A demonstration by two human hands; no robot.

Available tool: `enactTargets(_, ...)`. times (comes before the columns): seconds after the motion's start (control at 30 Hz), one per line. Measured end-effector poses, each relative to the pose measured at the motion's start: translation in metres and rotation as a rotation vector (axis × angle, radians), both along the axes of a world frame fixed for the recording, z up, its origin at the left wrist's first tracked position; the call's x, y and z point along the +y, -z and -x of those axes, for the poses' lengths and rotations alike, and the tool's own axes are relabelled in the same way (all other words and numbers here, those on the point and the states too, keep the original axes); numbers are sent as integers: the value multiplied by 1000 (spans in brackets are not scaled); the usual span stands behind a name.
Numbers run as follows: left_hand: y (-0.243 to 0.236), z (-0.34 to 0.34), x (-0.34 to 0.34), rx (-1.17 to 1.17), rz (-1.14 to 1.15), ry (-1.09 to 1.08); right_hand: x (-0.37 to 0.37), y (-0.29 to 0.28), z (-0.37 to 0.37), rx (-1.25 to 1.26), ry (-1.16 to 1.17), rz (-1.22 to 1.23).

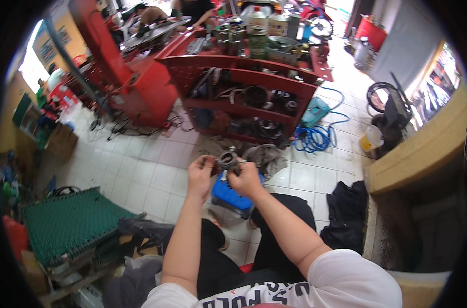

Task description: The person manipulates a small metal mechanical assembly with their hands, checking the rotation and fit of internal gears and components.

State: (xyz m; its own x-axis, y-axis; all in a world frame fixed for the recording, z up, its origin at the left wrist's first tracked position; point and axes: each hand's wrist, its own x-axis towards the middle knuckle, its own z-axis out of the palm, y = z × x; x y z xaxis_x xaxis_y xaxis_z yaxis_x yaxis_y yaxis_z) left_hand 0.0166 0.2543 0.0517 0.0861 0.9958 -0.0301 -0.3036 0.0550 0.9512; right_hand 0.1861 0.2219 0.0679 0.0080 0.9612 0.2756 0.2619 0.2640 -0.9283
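Grey metal between your hands now: in the head view it's a small metal part (227,160) with a round opening facing up, held out in front of your knees, above the tiled floor (156,179). Your right hand (246,179) has its thumb and fingers pinching the right side. Your left hand (200,177) is at the left edge, fingertips drawn close together; whether they pinch the part or only touch it, you can't tell from here.

Look around you! Right below, partly covered by your hands, sits a blue case (231,197), with crumpled grey cloth (268,160) on the floor just beyond. Past that, the big one: a red tool cart (238,63) blocks the way straight ahead, shelves loaded, bottles (258,32) crowding its top. At its right side, a blue hose (315,137) lies coiled beside a teal case (315,111). Farther right, a bucket (371,138) stands near a yellowish ledge (423,146), and black cloth (344,215) is heaped close to your right knee.

Over to your left, a green woven panel (77,220) fills the near side. Beyond it come a cardboard box (61,142), dark cables (123,131) trailing across the tiles, and a red machine (141,95), with other people (152,14) behind it.
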Motion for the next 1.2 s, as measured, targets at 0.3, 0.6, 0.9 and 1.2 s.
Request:
enactTargets(0.3, -20, -11, -6, -200, -19, 101, 1, 0, -4, 7, 12, -13)
enactTargets(0.6, -17, -4, -5, -228, -49, 123, 1, 0, -2, 14, 8, 10)
enactTargets(0.9, -11, -2, -3, -237, -21, 111, 2, 1, -1, 11, 8, -21)
enactTargets(1.2, -15, -6, -4, -268, -19, 109, -1, -5, -4, -15, 3, 17)
